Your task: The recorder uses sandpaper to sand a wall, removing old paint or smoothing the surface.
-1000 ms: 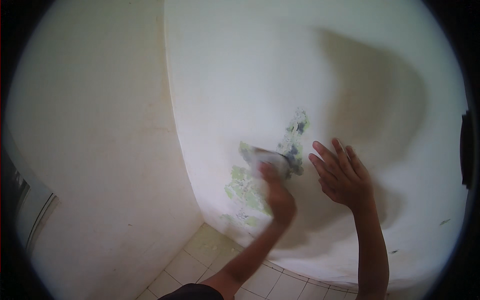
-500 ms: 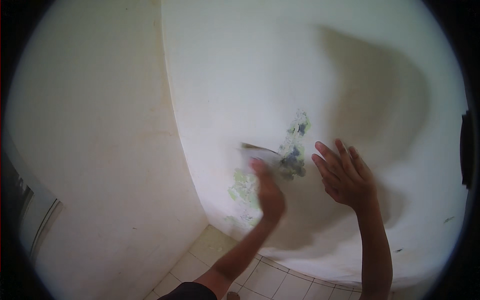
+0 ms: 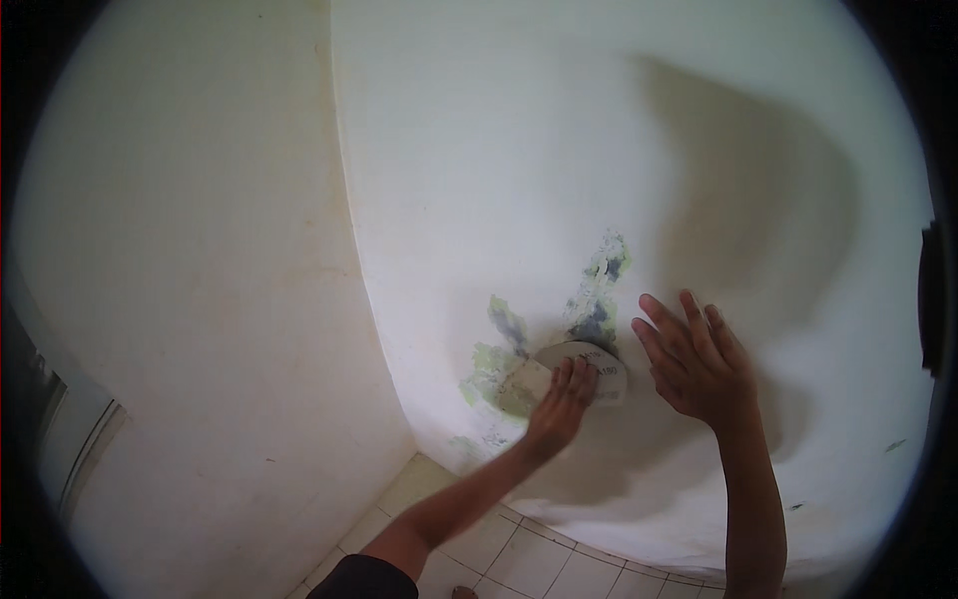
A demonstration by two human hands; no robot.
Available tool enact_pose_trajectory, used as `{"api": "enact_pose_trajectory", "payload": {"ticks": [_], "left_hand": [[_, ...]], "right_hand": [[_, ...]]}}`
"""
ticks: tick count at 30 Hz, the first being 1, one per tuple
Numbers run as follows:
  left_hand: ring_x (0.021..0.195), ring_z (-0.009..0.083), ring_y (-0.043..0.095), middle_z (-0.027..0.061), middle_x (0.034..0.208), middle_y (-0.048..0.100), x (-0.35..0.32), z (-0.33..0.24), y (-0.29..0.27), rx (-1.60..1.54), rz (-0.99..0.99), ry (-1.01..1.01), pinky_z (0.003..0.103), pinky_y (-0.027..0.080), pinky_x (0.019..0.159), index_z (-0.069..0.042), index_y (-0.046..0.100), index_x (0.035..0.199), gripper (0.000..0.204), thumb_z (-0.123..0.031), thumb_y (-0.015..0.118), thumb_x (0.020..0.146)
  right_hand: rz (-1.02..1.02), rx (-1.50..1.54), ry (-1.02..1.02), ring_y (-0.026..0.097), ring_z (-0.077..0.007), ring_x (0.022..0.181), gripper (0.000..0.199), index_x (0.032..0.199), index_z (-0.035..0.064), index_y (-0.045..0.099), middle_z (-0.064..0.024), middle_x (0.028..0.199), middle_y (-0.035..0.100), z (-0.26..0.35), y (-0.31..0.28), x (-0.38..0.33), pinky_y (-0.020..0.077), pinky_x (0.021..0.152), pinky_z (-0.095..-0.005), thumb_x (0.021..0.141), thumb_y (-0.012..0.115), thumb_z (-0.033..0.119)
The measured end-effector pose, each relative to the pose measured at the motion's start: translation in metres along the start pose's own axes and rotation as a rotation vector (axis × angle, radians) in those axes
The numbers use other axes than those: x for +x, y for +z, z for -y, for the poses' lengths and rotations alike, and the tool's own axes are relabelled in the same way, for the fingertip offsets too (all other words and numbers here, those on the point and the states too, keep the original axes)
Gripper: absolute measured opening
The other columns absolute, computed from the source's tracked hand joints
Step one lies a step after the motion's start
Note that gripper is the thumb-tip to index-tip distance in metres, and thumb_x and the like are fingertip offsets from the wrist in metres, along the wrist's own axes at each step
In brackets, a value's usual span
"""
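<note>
My left hand [image 3: 563, 404] presses a rounded, whitish sheet of sandpaper [image 3: 611, 377], printed on its back, against the white wall [image 3: 469, 180]. Its fingers lie close together on the sheet and hide part of it. Just above the sheet's edge runs a peeling patch [image 3: 599, 285] with green and dark grey spots. Another flaking green patch [image 3: 489, 369] shows to the left of the sheet. My right hand [image 3: 707, 374] rests on the wall to the right, fingers spread, holding nothing.
A second wall [image 3: 220, 299] meets this one at a corner on the left. Pale floor tiles [image 3: 529, 559] lie below. A dark object [image 3: 931, 299] stands at the far right edge, and a white frame [image 3: 85, 439] at the lower left. Small chips [image 3: 895, 445] mark the wall.
My left hand has moved the sandpaper down and to the right across the wall, uncovering a grey-green spot. My right hand stays in place on the wall.
</note>
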State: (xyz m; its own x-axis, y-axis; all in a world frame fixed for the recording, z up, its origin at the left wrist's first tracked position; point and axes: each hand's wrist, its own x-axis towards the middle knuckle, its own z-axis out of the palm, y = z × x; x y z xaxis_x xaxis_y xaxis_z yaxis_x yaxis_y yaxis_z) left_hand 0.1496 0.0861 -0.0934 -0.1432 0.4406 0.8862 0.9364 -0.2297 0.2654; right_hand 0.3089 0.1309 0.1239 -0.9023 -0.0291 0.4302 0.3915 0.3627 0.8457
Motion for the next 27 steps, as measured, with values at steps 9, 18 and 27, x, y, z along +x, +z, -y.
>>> {"api": "enact_pose_trajectory", "payload": {"ticks": [9, 18, 27], "left_hand": [[0.145, 0.0452, 0.025, 0.0329, 0.153, 0.027, 0.047, 0.047, -0.012, -0.033, -0.365, -0.381, 0.048, 0.021, 0.120, 0.012, 0.018, 0.150, 0.068, 0.016, 0.035, 0.084], [0.141, 0.0387, 0.038, 0.0281, 0.148, 0.040, 0.015, 0.050, -0.005, -0.559, -0.197, -0.333, 0.050, 0.027, 0.117, 0.011, 0.040, 0.141, 0.048, 0.007, 0.040, 0.093], [0.136, 0.0344, 0.042, 0.0248, 0.144, 0.044, -0.005, 0.006, 0.010, 0.050, -0.042, 0.243, 0.044, 0.035, 0.113, 0.011, 0.038, 0.141, 0.049, 0.003, 0.043, 0.093]], "right_hand": [[-0.016, -0.030, -0.007, 0.049, -0.0240, 0.134, 0.047, 0.141, 0.0187, 0.046, 0.0031, 0.150, 0.048, 0.000, 0.004, -0.003, 0.0291, 0.118, -0.0403, 0.095, 0.040, 0.024], [-0.221, -0.050, 0.132, 0.053, -0.0289, 0.125, 0.033, 0.128, 0.0141, 0.051, -0.0034, 0.144, 0.052, 0.003, 0.017, -0.014, 0.0390, 0.112, -0.0401, 0.096, 0.049, 0.021], [-0.254, -0.076, 0.134, 0.056, -0.0270, 0.119, 0.024, 0.120, 0.0126, 0.054, -0.0055, 0.136, 0.056, 0.005, 0.019, -0.015, 0.0471, 0.102, -0.0386, 0.097, 0.051, 0.020]]}}
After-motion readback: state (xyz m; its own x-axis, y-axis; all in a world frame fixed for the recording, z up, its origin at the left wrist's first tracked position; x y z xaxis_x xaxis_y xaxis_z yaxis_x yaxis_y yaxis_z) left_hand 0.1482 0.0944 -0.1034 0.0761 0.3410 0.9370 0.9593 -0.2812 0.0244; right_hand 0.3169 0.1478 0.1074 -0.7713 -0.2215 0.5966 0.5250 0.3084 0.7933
